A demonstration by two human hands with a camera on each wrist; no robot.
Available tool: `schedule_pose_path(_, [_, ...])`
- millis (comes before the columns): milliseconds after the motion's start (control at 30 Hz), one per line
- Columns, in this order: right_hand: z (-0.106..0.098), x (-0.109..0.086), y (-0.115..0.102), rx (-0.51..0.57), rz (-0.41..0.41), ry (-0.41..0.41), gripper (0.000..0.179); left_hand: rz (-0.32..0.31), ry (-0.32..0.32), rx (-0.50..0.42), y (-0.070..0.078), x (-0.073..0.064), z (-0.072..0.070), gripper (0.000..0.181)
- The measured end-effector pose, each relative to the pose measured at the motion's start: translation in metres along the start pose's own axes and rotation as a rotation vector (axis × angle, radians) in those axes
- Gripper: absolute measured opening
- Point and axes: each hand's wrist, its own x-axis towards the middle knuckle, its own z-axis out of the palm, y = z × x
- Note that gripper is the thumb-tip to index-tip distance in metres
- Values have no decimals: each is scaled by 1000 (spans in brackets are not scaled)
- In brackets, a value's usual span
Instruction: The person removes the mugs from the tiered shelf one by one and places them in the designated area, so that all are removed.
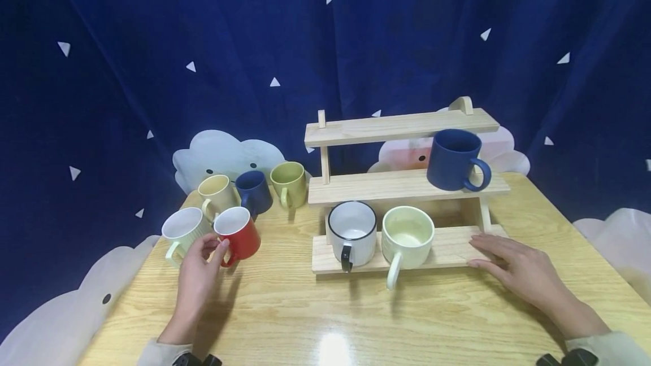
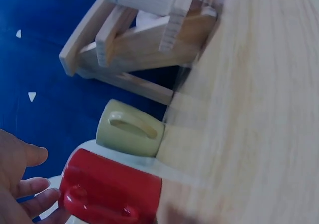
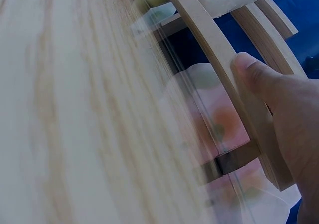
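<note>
My left hand (image 1: 197,269) is at a red mug (image 1: 245,240) with a white inside, on the left of the table. In the left wrist view, its thumb and fingers are spread apart by the mug's rim, and the red handle (image 2: 99,210) lies free of them. My right hand (image 1: 529,270) rests on the right end of the wooden rack's lowest board (image 1: 455,246), fingers on top. The right wrist view has the thumb (image 3: 247,67) against the board. On that board stand a white mug with a black rim (image 1: 356,250) and a pale cream mug (image 1: 413,250).
Around the red mug stand a pale ribbed mug (image 1: 185,231), a yellow mug (image 1: 220,195), a dark blue mug (image 1: 256,194) and a green mug (image 1: 292,185). A larger blue mug (image 1: 447,165) sits on the rack's middle board. A blue curtain (image 1: 244,27) hangs behind.
</note>
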Motion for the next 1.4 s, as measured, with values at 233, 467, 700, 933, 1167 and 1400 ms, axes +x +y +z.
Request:
schedule_pose_path(233, [-1,0,-2,3,5,-7,54,69,0,2,10,1,5,32])
schedule_pose_path(467, [-1,1,-1,5,0,6,55,98,-21,-11,24,4,14,30])
schedule_pose_path(700, [2,0,0,-2,-11,16,54,115,-116,-49,40,5,27,30])
schedule_pose_path(933, [1,0,-1,-5,-7,10,54,170,-177,-27,63,10,43,36])
schedule_pose_path(1167, [0,1,-2,-8,-11,6,53,214,-242,-46,95,15,56,35])
schedule_pose_path(1400, [2,0,1,-8,-15,15,54,258,-305,-16,128,18,71,39])
